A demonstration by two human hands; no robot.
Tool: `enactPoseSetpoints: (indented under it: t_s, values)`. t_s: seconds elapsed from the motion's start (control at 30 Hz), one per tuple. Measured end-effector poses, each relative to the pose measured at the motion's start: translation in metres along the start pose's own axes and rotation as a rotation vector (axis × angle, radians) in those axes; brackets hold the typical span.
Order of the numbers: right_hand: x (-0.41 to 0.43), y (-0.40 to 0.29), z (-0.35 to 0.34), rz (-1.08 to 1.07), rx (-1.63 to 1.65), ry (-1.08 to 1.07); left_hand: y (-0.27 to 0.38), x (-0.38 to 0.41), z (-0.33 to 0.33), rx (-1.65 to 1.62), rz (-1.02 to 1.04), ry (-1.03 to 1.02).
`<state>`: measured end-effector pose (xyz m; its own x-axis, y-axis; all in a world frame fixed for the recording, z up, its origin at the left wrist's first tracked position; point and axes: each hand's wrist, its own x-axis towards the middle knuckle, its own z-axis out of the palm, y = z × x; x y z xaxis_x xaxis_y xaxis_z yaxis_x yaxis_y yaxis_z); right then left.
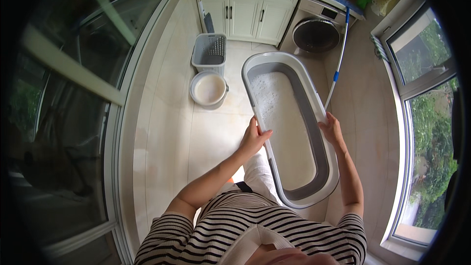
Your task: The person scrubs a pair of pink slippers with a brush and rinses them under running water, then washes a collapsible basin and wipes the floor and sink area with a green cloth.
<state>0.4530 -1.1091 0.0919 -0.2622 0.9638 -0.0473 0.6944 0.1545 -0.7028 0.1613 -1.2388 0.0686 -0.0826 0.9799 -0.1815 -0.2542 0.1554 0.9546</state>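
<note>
A long oval tub (307, 143), white-rimmed with a grey inner band, is held up in front of my body. Cloudy whitish water (290, 140) fills its bottom, and foam bubbles float at the far left end. My left hand (255, 136) grips the left rim about midway, thumb over the top edge. On the opposite long side, my right hand (332, 129) holds the right rim, its fingers partly hidden beneath. The tub's near end reaches close to my striped shirt (243, 224).
A grey plastic basket (209, 53) and a round bucket (209, 89) stand on the tiled floor (217, 136) to the left. Ahead are white cabinets (246, 11) and a front-loading washing machine (315, 31). A blue-headed mop (341, 49) leans at the right, near the window (428, 158).
</note>
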Motion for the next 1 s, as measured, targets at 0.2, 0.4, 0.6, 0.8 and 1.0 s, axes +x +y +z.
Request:
enactPoseSetpoints:
  t_s: [0.2, 0.4, 0.6, 0.8, 1.0]
  values:
    - [0.158, 0.013, -0.054, -0.145, -0.11, 0.092, 0.062, 0.158, 0.016, 0.142, 0.022, -0.017]
    - [0.305, -0.044, -0.111, -0.06, -0.203, -0.013, 0.113, 0.293, 0.023, -0.072, 0.009, -0.013]
    - [0.474, -0.057, -0.174, -0.07, -0.177, -0.041, 0.199, 0.451, 0.03, -0.158, 0.067, -0.084]
    - [0.619, -0.074, -0.209, 0.012, -0.083, 0.006, 0.274, 0.601, 0.017, -0.215, 0.093, -0.182]
    - [0.744, -0.082, -0.22, -0.009, -0.074, 0.028, 0.321, 0.724, -0.008, -0.222, 0.099, -0.241]
